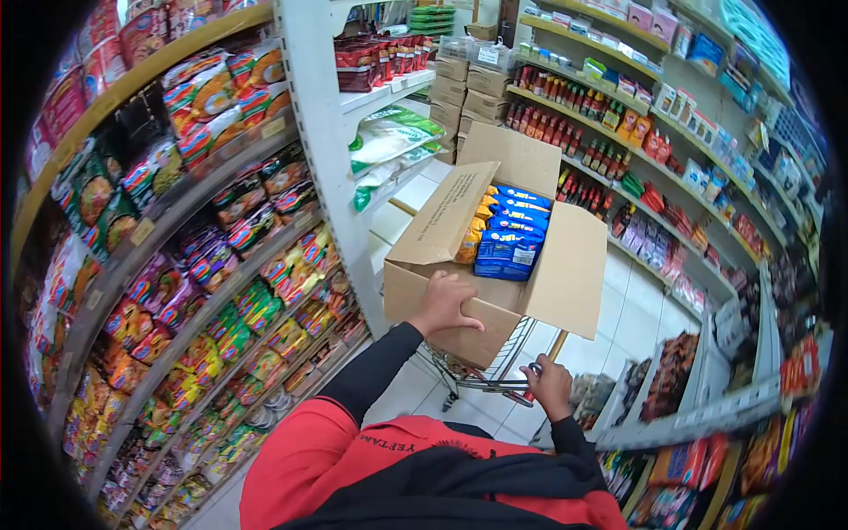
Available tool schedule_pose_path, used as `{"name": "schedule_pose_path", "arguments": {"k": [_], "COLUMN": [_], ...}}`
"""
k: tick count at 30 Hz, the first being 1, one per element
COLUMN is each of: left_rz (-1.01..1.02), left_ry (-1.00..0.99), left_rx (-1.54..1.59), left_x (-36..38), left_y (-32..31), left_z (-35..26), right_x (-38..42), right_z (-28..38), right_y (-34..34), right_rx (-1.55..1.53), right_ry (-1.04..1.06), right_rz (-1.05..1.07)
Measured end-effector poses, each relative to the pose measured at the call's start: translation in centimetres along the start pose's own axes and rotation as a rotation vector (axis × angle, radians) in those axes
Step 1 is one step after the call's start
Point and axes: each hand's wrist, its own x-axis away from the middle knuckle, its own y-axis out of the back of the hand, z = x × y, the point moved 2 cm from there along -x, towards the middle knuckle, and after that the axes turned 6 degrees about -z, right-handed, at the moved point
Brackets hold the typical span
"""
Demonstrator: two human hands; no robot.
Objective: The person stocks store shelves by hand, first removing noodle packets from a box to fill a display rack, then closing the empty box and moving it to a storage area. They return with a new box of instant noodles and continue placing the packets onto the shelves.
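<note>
fingers of the left hand (446,305) lie spread on the near edge of an open box (490,336), thumb set apart and pointing right, with the palm turned down onto the cardboard. fingers of the right hand (550,389) are curled narrow at the right end of the handle (484,385) of a wire cart (519,343), around a small dark piece (532,369); whether that belongs to the cart cannot be told.

blue packs (510,252) lie far and to the right of the left fingers, and far and slightly left of the right hand. the left hand is nearer, touching the box but apart from the packs. each blue pack has its long side running roughly left to right, and their row stretches from near to far.

the box stands over the cart, just beyond the handle; how deep it sits is hidden. its left flap leans in over the orange packs (470,243), which stand along the left of the blue ones. its right flap slopes outward, and its far flap stands raised.

to the left, curved shelves hold noodle packs (205,93). at the far end, white-and-green bags (393,141) lie stacked on a shelf, and to the far right bottles (565,104) stand in rows.
</note>
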Motion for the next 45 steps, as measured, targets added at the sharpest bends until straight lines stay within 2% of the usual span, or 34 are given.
{"name": "schedule_pose_path", "arguments": {"k": [3, 9, 13, 15, 16, 17, 20, 21, 25, 27, 29, 33, 35, 36, 38, 40, 42, 43, 45], "left_rz": [0.006, -0.061, -0.060, -0.066, -0.093, -0.119, -0.117, -0.124, -0.168, -0.195, -0.219, -0.301, -0.295, -0.306, -0.305, -0.204, -0.163, -0.126, -0.188], "left_ry": [0.022, -0.011, -0.038, -0.063, -0.042, -0.019, -0.004, -0.009, 0.051, 0.070, 0.221, 0.381, 0.448, 0.446, 0.469, 0.392, 0.394, 0.377, 0.378], "left_rx": [-0.007, 0.054, 0.078, 0.080, 0.074, 0.069, 0.033, 0.039, -0.022, -0.075, -0.119, -0.190, -0.231, -0.258, -0.331, -0.143, -0.194, -0.215, -0.264], "left_x": [-4.9, -14.1, -20.4, -23.2, -24.5, -25.8, -29.6, -30.8, -34.9, -38.0, -38.1, -43.0, -45.2, -44.6, -47.6, -50.7, -53.7, -53.3, -54.6], "left_y": [-3.9, -11.4, -15.6, -18.0, -19.3, -20.6, -23.6, -24.5, -28.0, -29.7, -32.5, -33.8, -33.7, -34.6, -34.8, -36.0, -37.3, -38.5, -39.7], "left_z": [3.1, 9.3, 12.9, 14.7, 15.8, 16.9, 20.5, 21.7, 27.5, 30.8, 36.1, 41.5, 44.5, 48.3, 50.1, 51.3, 53.0, 55.8, 59.9], "right_x": [-7.2, -20.6, -29.3, -33.4, -35.5, -37.4, -44.0, -46.0, -55.1, -60.0, -63.8, -72.4, -76.3, -77.7, -81.7, -85.2, -88.8, -90.1, -93.4], "right_z": [-3.1, -8.9, -12.6, -14.6, -15.3, -16.2, -17.2, -17.7, -18.5, -18.9, -16.9, -15.2, -13.6, -11.4, -10.6, -9.1, -7.0, -5.1, -3.1], "right_y": [-1.5, -4.7, -6.1, -7.1, -7.6, -8.2, -9.5, -10.0, -13.6, -15.2, -18.7, -20.1, -21.2, -24.0, -25.3, -26.7, -27.7, -30.4, -31.9], "right_rx": [0.029, 0.230, 0.219, 0.166, 0.139, 0.141, 0.094, 0.103, -0.084, -0.081, -0.091, -0.162, -0.264, -0.236, -0.244, -0.248, -0.242, -0.211, -0.244], "right_ry": [0.024, -0.223, -0.215, -0.121, -0.024, -0.042, 0.140, 0.138, 0.340, 0.409, 0.428, 0.477, 0.495, 0.495, 0.523, 0.540, 0.550, 0.535, 0.522], "right_rz": [-0.021, -0.016, -0.012, 0.012, -0.058, -0.062, -0.088, -0.094, -0.030, 0.018, 0.027, 0.152, 0.108, 0.105, 0.132, 0.139, 0.145, 0.140, 0.111]}}
